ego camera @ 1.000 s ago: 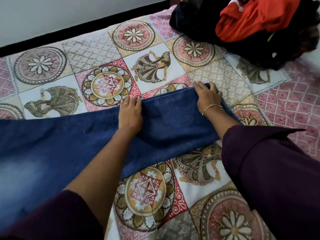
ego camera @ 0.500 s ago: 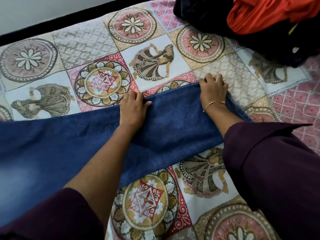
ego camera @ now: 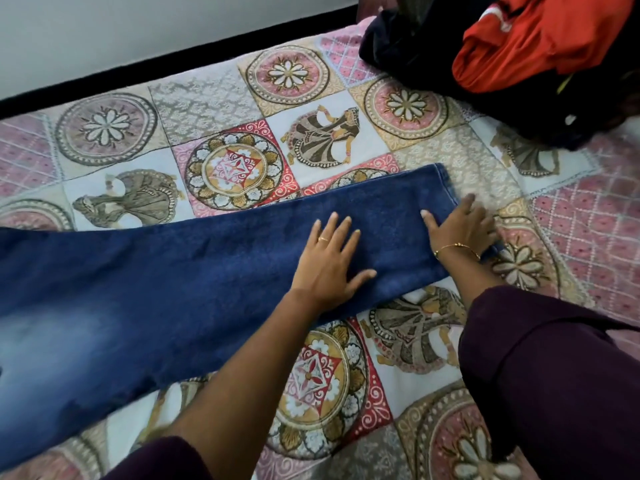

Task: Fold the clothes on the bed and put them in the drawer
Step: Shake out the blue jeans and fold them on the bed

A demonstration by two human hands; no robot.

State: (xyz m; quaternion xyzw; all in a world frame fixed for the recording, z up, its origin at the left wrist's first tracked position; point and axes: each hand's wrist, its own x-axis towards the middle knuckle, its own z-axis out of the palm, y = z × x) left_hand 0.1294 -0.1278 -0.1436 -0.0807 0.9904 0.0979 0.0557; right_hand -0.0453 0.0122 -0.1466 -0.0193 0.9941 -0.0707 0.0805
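A pair of blue jeans (ego camera: 180, 271) lies flat across the patterned bed cover, legs stacked, hem end toward the right. My left hand (ego camera: 329, 265) rests flat on the leg with fingers spread straight. My right hand (ego camera: 460, 226) lies at the hem end, fingers extended and blurred, thumb on the denim. A pile of unfolded clothes, dark garments (ego camera: 415, 46) with an orange-red one (ego camera: 540, 39) on top, sits at the far right corner of the bed.
The patchwork bed cover (ego camera: 242, 98) spreads in every direction. A black bed edge (ego camera: 173, 69) and a pale wall run along the far side. My dark maroon sleeves fill the lower right and bottom. No drawer is in view.
Both hands let go of the far edge of the jeans and slid toward me and right, now flat on the fabric. The hem end lies uncovered.
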